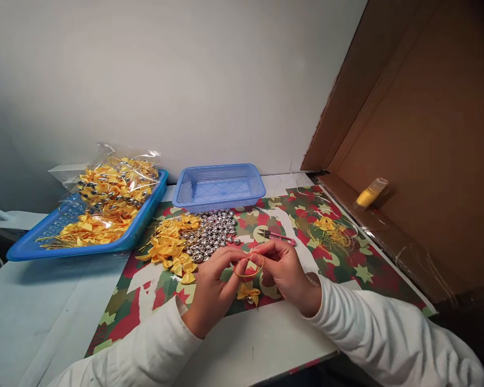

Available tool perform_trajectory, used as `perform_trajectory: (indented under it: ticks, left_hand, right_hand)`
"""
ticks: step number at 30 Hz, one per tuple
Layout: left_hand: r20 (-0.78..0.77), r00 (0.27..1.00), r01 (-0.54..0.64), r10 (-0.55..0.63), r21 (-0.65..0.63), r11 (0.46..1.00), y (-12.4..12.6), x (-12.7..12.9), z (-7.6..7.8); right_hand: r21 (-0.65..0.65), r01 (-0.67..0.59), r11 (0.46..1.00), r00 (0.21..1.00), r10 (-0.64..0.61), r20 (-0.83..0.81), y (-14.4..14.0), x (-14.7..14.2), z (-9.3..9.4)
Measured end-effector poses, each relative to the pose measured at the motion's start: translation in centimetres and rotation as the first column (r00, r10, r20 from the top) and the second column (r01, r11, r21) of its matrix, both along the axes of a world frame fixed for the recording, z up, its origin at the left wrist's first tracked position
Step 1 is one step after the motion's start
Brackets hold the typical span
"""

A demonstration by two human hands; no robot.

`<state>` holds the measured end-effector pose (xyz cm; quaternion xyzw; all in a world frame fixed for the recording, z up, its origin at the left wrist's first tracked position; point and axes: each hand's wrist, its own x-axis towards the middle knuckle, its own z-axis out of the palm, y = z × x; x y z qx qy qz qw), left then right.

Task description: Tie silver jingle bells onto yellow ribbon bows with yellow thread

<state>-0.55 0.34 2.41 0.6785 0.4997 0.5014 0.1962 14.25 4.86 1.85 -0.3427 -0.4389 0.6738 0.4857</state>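
Fingertips of my left hand (216,279) and my right hand (286,273) nearly meet above the table, both pinched on a thin yellow cord (248,276) that curves in a loop between them. Just below the loop is a yellow ribbon bow (248,292) with a silver bell (249,301); whether it hangs from the cord or rests on the table I cannot tell. Beyond my left hand lie a pile of yellow bows (167,250) and a heap of silver jingle bells (213,234). Small pink-handled thread snips (280,237) lie behind my right hand.
A blue basket (26,250) at left holds bows with bells, some in a clear bag (116,174). Behind the bells stands a lighter blue basket (218,194). Tangled yellow cords (334,236) lie right, near a yellow thread spool (370,194) by a cardboard wall (419,123).
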Motion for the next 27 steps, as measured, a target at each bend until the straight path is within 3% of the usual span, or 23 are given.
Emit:
perform_trajectory:
  ticks: [10, 27]
  left_hand:
    - [-0.066, 0.997, -0.043, 0.046, 0.043, 0.998, -0.02, 0.20, -0.23]
    - [-0.006, 1.000, -0.011, 0.011, 0.019, 1.000, -0.08, 0.15, -0.34]
  right_hand:
    - [-0.123, -0.111, 0.986, 0.987, 0.095, -0.131, -0.25, -0.19, -0.32]
    - [-0.097, -0.112, 0.989, 0.987, 0.099, -0.126, -0.17, -0.13, -0.44]
